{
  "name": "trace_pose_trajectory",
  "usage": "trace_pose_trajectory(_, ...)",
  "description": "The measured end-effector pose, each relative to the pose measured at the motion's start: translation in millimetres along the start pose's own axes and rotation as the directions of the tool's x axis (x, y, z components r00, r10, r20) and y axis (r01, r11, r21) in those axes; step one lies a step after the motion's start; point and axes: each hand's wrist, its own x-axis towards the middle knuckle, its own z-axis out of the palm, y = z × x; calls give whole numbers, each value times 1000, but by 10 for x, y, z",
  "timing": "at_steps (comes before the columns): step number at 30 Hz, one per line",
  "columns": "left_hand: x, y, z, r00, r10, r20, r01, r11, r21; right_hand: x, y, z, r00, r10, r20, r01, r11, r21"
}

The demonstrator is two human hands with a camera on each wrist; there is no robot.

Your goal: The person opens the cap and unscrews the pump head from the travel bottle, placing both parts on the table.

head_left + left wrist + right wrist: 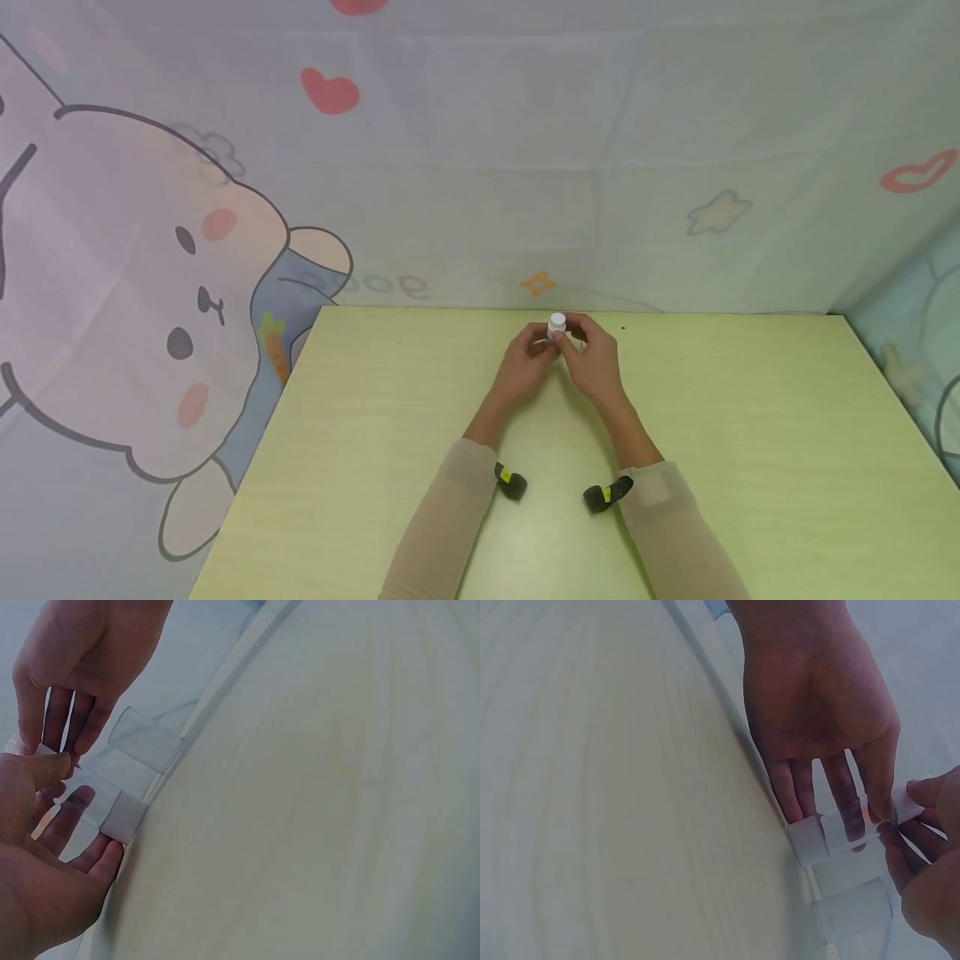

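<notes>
The left hand (522,367) and right hand (595,367) both grip the bottle (557,327), fingers and thumbs set narrowly about it, upright near the table's (750,417) far edge.

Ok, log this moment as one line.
left hand: holds clear cylinder | right hand: pinches white bottle | clear cup: beside cylinder, untouched

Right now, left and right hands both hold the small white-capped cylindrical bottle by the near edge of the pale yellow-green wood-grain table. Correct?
Wrong edge. The head view shows the small white-capped cylindrical bottle by the far edge of the pale yellow-green wood-grain table. The left hand and right hand do both hold it.
</notes>
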Motion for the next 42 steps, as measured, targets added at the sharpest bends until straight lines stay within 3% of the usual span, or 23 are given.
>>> trace_pose_trajectory(14,9,-21,5,1000,-9,-15,9,1000,17,-14,5,1,999,10,-42,-8,999,45)
trace_pose_trajectory(42,5,-31,-9,1000,26,7,-26,1000,9,0,24,-26,1000,-4,-19,4,1000,24)
